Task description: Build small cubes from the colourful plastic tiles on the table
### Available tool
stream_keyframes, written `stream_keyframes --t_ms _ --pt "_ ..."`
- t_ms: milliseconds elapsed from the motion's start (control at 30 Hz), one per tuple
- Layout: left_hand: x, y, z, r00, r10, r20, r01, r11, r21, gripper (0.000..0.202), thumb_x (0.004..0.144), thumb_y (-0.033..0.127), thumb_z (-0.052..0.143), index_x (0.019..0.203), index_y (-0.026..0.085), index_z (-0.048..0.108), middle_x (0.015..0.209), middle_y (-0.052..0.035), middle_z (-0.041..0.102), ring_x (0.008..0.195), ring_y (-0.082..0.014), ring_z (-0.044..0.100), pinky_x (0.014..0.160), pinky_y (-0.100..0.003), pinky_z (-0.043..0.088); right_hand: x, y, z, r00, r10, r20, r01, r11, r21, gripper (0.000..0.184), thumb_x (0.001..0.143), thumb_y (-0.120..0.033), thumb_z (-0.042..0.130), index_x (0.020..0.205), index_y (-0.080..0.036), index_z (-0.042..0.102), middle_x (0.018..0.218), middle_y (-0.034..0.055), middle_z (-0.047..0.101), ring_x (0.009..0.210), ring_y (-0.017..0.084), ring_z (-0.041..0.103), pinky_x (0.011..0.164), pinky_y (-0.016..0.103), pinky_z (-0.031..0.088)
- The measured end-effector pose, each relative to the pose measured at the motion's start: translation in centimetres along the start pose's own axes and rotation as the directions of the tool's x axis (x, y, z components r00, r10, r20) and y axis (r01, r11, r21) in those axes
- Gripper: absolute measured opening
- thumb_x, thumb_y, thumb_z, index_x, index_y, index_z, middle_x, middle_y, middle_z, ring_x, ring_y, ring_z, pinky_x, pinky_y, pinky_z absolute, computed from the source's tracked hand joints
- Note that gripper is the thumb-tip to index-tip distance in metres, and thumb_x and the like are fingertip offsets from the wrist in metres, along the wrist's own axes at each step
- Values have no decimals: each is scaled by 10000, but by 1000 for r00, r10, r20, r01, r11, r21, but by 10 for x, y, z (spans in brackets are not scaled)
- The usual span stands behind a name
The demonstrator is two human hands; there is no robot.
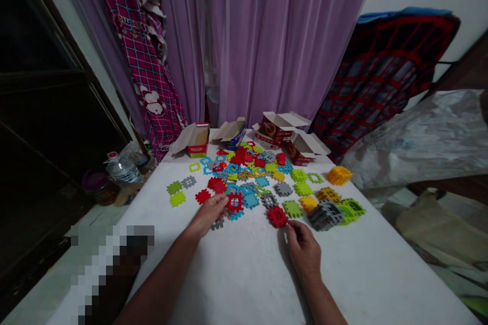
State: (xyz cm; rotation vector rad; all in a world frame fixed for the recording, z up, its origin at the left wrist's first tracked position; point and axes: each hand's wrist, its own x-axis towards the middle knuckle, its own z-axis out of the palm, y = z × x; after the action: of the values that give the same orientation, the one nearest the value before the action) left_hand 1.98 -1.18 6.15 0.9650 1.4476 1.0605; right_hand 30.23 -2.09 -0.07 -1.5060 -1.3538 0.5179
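My left hand [212, 213] pinches a red interlocking plastic tile [235, 203] with a window-like lattice, lifted in front of the blue tiles. My right hand [305, 249] is curled near the table's middle, its thumb and forefinger at the corner of a red tile piece [277, 217], which looks like a small stack. Just behind that piece lie a dark grey lattice tile [269, 200] and a green tile [293, 208]. A dark grey tile [217, 225] shows partly below my left fingers.
Loose tiles in several colours spread across the white table [244, 274]. Grey lattice tiles [326, 215], green ones [351, 210] and yellow ones [339, 175] stand in stacks at the right. Open cardboard boxes, including a blue one [237, 138], line the back edge.
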Motion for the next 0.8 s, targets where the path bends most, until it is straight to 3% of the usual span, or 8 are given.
stream_keyframes --t_ms 167,333,800 --pt "-6 -3 18 991 -88 96 95 993 -74 621 718 594 734 1156 165 635 610 18 641 521 -99 561 498 -207 335 -1 2 1 996 -84 5 84 996 14 359 811 -514 560 859 -195 717 835 68 720 682 187 647 680 302 531" --pt "-9 -4 28 983 -80 163 97 991 -98 662 682 514 785 1220 170 611 747 -10 702 588 -95 599 563 -214 384 -1 6 2 993 -111 36 110 994 9 350 842 -499 551 887 -194 718 832 62 717 670 174 628 650 283 522" --pt "-21 1 50 982 -109 151 136 974 -181 610 713 396 780 1266 255 564 797 26 626 731 -125 686 600 -210 452 -2 -7 0 995 -90 38 90 996 17 336 832 -484 539 867 -199 713 826 54 711 684 174 619 685 296 519"
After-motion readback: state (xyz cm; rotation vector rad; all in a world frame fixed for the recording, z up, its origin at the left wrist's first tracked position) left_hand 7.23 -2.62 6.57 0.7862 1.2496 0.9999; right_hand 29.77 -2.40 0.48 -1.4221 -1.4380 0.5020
